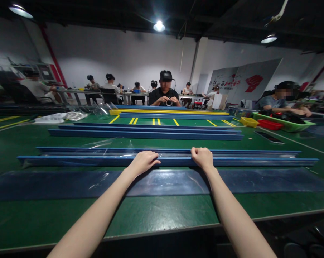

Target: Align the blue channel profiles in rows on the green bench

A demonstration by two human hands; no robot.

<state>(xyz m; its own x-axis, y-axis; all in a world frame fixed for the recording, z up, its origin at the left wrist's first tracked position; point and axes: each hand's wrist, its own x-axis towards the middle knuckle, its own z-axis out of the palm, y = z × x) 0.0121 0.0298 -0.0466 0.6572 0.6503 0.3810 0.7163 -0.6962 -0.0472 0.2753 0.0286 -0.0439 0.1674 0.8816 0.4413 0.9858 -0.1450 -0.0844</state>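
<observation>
A long blue U-shaped channel (pixel 83 161) lies across the green table in front of me. My left hand (pixel 144 160) is closed over its near wall, left of the middle, with the fingertips inside the groove. Further right, my right hand (pixel 203 157) curls over the same channel, its fingers bent and partly hidden. Clear plastic film (pixel 115 147) shows in and above the groove on the left. Nearer to me, a wide strip of clear plastic (pixel 167 182) lies flat, beneath my forearms.
More blue channels (pixel 145 135) lie parallel beyond, then a yellow channel (pixel 172 112). To the right are a phone (pixel 269 137), a yellow tray (pixel 249 122), a red tray (pixel 270 124) and a green basin (pixel 293 126). A person (pixel 164 91) sits opposite, hands on a small ring-shaped item.
</observation>
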